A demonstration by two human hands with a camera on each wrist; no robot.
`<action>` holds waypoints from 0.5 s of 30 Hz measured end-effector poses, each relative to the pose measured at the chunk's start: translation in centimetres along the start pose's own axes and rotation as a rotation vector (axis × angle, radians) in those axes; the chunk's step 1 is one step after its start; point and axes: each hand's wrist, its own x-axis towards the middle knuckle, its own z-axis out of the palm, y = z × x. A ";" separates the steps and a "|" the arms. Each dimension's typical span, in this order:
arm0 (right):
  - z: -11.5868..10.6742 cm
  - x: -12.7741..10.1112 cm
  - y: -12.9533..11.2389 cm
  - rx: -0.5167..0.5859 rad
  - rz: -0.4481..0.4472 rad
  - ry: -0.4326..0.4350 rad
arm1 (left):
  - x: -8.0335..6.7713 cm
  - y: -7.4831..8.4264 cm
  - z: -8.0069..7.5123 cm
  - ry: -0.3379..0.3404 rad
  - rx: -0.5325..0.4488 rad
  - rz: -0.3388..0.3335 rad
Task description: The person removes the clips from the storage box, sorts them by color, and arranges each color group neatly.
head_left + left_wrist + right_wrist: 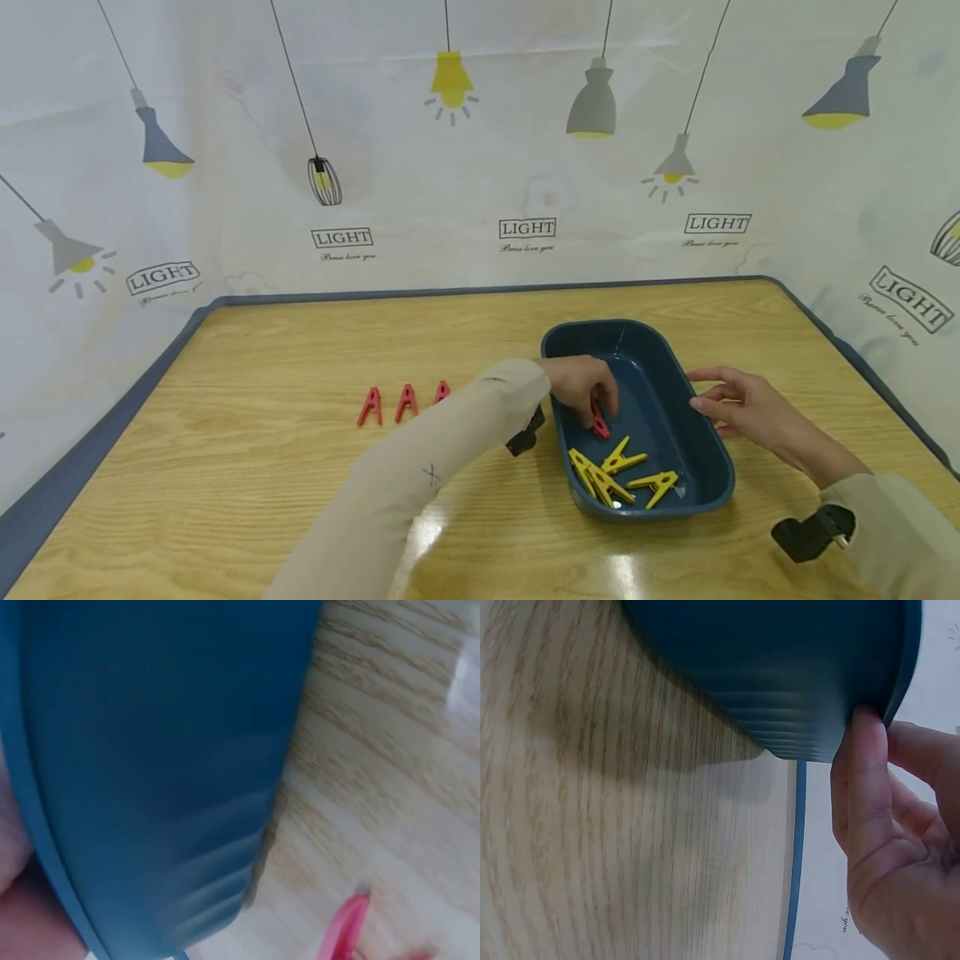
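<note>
Left hand pinches a red clip inside the tray.

The left hand [581, 387] pinches a red plastic clothespin [599, 426] in the dark blue plastic tray [705, 454], pointing near-far; the right hand [738, 404], fingers relaxed, touches the tray's right rim; 3 red clothespins [405, 403] lie left on the wooden surface [262, 467].

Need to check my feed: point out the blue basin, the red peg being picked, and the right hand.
blue basin [708, 450]: head view, right rim.
red peg [600, 427]: head view, its body.
right hand [746, 408]: head view, back of hand.
</note>
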 end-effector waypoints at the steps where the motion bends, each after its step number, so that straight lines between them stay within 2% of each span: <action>1: 0.0 0.0 0.0 0.002 0.001 0.000 | 0.0 0.0 0.0 -0.014 -0.007 -0.001; 7: 0.0 0.1 0.1 0.007 0.005 0.000 | 0.3 0.1 0.3 -0.050 -0.013 0.005; 15: 0.0 0.1 0.0 0.009 0.015 0.001 | 0.8 0.0 0.7 0.007 0.035 -0.001</action>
